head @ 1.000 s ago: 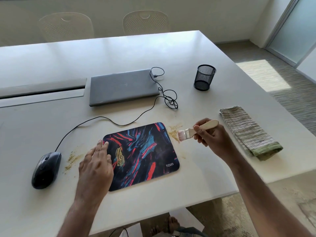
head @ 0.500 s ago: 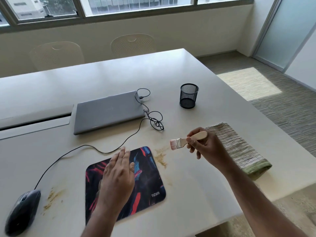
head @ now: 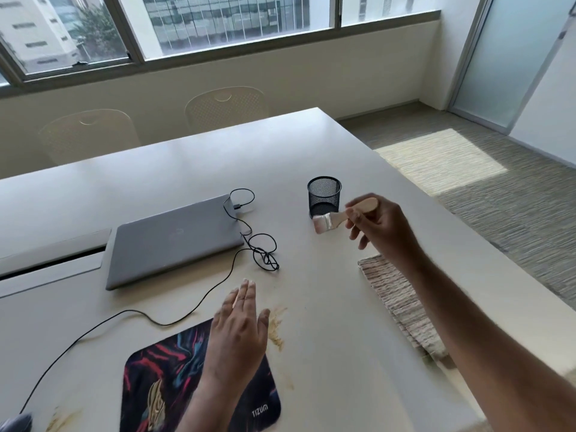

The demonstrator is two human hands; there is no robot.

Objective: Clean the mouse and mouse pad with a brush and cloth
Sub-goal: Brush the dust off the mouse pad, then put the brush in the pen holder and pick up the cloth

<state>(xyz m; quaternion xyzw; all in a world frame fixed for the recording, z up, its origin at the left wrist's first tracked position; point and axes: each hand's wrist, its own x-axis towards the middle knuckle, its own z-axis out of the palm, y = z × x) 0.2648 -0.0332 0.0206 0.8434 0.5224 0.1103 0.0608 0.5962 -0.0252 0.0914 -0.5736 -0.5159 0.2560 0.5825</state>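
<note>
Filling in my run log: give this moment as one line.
right hand: holds brush raised near pen cup | left hand: open over mouse pad | crumbs: on table | cloth: unused

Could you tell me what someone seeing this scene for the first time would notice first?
Probably the colourful mouse pad at the near table edge, with the left hand open over its far right corner and tan crumbs scattered just beside it. Next, the right hand holding a small wooden brush raised in front of the black mesh pen cup.
</note>
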